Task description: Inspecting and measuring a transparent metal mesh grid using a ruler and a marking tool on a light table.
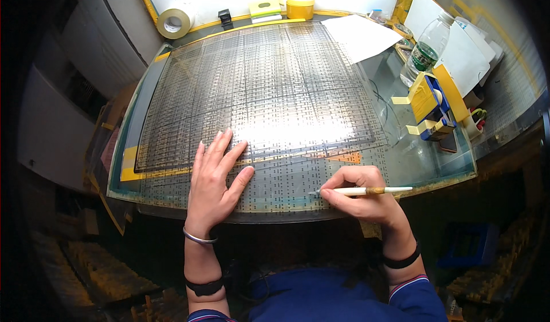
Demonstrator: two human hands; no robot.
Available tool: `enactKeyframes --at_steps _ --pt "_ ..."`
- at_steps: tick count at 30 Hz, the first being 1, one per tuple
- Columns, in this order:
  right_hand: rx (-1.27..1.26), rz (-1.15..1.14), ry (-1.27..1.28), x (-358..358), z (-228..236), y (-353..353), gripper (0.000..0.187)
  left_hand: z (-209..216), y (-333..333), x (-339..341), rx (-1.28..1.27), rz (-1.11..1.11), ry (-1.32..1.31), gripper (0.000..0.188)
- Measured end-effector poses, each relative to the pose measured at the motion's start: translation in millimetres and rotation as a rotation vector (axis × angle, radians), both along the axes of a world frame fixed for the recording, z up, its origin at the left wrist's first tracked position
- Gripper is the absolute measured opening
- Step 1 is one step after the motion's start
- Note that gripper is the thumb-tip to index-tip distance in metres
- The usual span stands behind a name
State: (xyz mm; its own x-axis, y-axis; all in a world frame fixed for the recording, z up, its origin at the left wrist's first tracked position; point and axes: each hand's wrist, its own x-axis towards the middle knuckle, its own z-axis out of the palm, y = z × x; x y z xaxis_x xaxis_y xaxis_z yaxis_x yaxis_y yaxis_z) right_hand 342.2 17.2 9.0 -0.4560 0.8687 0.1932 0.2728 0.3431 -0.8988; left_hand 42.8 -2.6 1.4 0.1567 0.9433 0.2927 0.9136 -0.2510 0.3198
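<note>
A large transparent film sheet (258,93) printed with rows of small dark marks and grid lines lies over the glass tabletop. My left hand (215,179) rests flat on its near left part, fingers spread, holding nothing. At the near right, my right hand (361,193) pinches a slim white pen-like tool (395,190) with a tan band. The tool's tip points left and is at or just above the sheet; whether it touches, I cannot tell. A small orange triangular piece (350,157) shows beyond my right hand.
Tape roll (174,23), black clip (224,18) and yellow tub (300,7) line the back. White paper (362,36) lies at back right. To the right stand a plastic bottle (424,51) and a blue-and-yellow tape dispenser (432,107). Bright glare covers the sheet's middle.
</note>
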Motion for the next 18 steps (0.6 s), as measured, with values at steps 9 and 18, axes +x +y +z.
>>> enactKeyframes --at_steps 9,18 --pt "0.006 0.057 -0.019 1.8 1.1 0.6 0.012 -0.5 -0.2 -1.0 -0.004 0.005 0.002 0.051" --pt "0.030 0.031 -0.011 0.8 -0.7 0.5 0.012 -1.2 -0.3 -1.2 -0.002 0.003 0.005 0.051"
